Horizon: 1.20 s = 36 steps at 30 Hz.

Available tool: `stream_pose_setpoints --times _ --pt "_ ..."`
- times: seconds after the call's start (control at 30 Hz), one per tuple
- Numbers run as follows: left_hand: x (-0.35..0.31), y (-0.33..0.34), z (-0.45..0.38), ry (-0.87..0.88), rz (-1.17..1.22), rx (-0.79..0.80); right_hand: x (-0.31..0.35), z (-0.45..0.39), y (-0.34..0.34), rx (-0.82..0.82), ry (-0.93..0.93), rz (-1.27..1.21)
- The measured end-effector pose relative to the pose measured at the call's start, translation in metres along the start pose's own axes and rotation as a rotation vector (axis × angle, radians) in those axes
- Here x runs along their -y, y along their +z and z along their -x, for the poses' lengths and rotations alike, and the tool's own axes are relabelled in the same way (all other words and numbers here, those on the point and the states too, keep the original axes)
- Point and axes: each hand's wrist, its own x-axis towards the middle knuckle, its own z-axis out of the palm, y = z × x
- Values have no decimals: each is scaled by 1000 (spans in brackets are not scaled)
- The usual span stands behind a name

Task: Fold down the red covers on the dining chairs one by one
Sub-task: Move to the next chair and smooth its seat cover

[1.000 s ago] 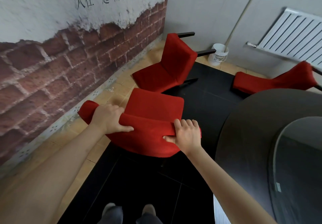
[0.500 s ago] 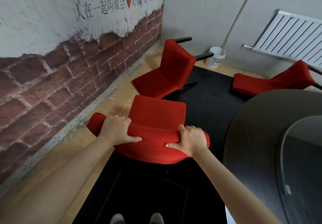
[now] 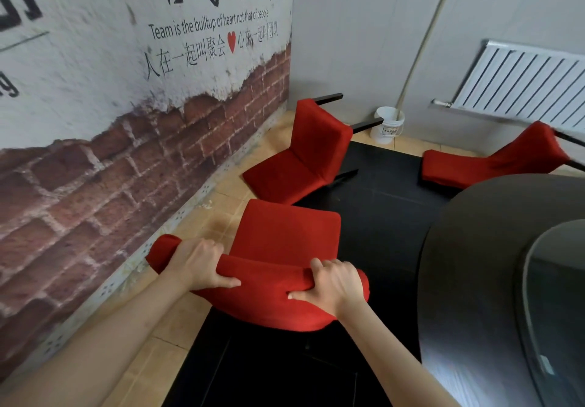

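You had both hands on the nearest red fabric-covered dining chair (image 3: 286,238), which stood close in front of you, just beside the dark round glass-topped counter (image 3: 493,264) and on its left. Your left hand (image 3: 198,264) clamped the rolled red cover fold (image 3: 269,272) along the top of the backrest, fingers curled over the far side and the thumb (image 3: 228,283) lying along the near face. Your right hand (image 3: 334,288) clamped the same fold nearer the counter, fingers wrapped over the top and thumb pressed flat against the red fabric below. The fold formed a thick bulging ridge running between your two grips and past your left hand to a rounded end.

Beyond that chair from the counter's left side, a second red-covered chair (image 3: 304,159) lay tipped over on the floor, its black legs (image 3: 329,98) pointing toward the grey wall. At the far edge of the counter, a third red-covered chair (image 3: 493,161) also lay tipped, with dark legs reaching right. A small white plastic bucket (image 3: 388,124) stood against the grey wall past the counter, between those two tipped chairs, and a white ribbed wall radiator (image 3: 525,86) hung above the third chair. The painted brick-and-plaster wall with black lettering (image 3: 126,105) ran along the side farthest from the counter
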Motion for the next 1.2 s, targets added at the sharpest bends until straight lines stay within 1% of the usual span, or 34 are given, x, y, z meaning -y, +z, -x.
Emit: stream_pose_setpoints --times 0.13,0.37,0.47,0.57,0.7,0.83,0.97,1.1,1.2 --pt "4 2 7 -12 -6 12 11 1 -5 -126 7 -24" --pt "16 9 34 -62 45 18 29 -1 -5 -167 -70 -49" --pt "26 12 50 -98 44 16 44 -4 -7 -129 -103 -28" --pt "34 16 65 -152 34 26 53 -8 -2 -39 -163 -41" --pt "40 17 88 -220 74 29 67 -18 1 69 -183 -32" --pt "49 19 112 -270 71 13 84 -27 -1 99 -235 -15" --pt "59 23 136 -319 108 -63 107 -37 -5 124 -284 -11" --pt "77 28 160 -391 52 31 135 -44 -7 131 -342 -12" --pt "91 30 175 -419 75 47 155 -49 -7 139 -375 -19"
